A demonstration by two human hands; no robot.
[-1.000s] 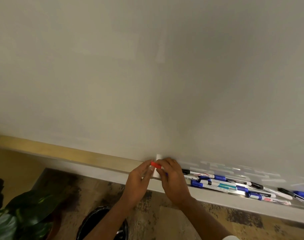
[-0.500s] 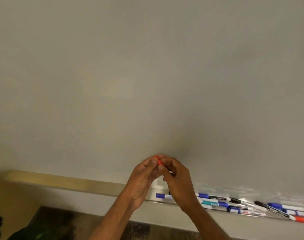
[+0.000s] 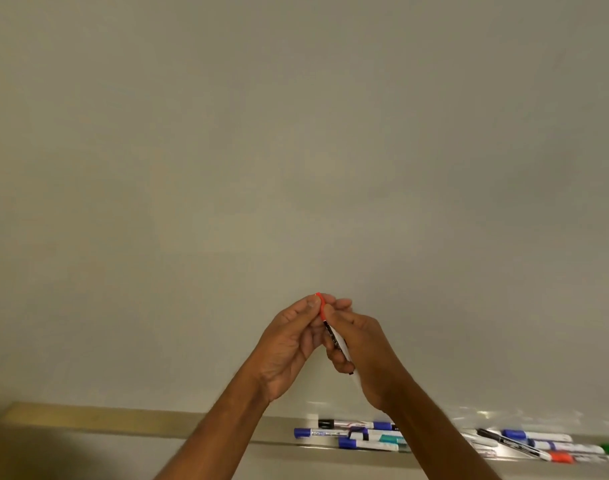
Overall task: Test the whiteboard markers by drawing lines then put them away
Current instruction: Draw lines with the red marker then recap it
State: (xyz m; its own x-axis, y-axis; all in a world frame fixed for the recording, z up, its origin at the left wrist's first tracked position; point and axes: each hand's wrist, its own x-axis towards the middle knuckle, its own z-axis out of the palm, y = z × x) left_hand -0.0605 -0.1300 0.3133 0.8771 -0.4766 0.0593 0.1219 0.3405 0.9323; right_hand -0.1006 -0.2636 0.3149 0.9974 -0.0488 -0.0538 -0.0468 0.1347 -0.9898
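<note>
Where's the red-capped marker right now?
Head view, centre: the red-capped marker is before the whiteboard, above the tray, left hand pinching its cap, right hand gripping its barrel.

I can read no word or number here. The slim white marker with a red cap [image 3: 333, 336] that I hold carries dark print on its barrel (too blurred to make out), and the labels on the blue-capped white markers [image 3: 365, 444] in the long metal tray [image 3: 123, 418] are smears.
</note>
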